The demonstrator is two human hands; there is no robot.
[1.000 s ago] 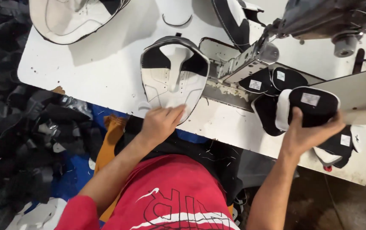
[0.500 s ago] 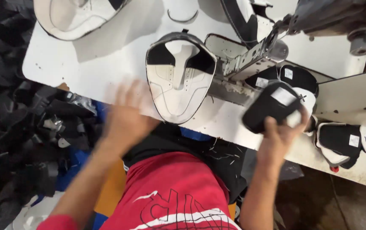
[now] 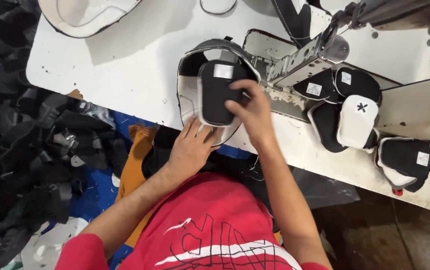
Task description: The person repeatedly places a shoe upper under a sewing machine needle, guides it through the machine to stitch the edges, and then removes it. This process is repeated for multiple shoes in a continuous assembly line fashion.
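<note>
White worktable (image 3: 125, 65) across the upper view, scuffed along its near edge, dark scraps heaped on the floor to the left.

Right hand (image 3: 252, 112) over the table's near edge, fingers curled around the right side of a black tongue piece (image 3: 216, 95) with a pale rim and a small white label near its top; fingertips pressing on its dark face, thumb hidden beneath. Tongue piece lying on top of a white-and-black shoe upper (image 3: 190, 75), roughly centred over its opening, label end pointing away from the body.

Left hand (image 3: 191, 147) flat and loosely spread at the lower edge of that upper, fingertips touching its white rim just below the tongue piece, gripping nothing.

Just right of both hands, a metal sewing-machine arm (image 3: 305, 57) slanting up toward the top corner. Beyond it, a stack of black and white tongue pieces (image 3: 345, 110) on the table, several with small labels, more near the far right edge (image 3: 410, 157). Another white upper (image 3: 85, 15) at the top left corner. Red shirt (image 3: 210, 225) filling the bottom of the view.
</note>
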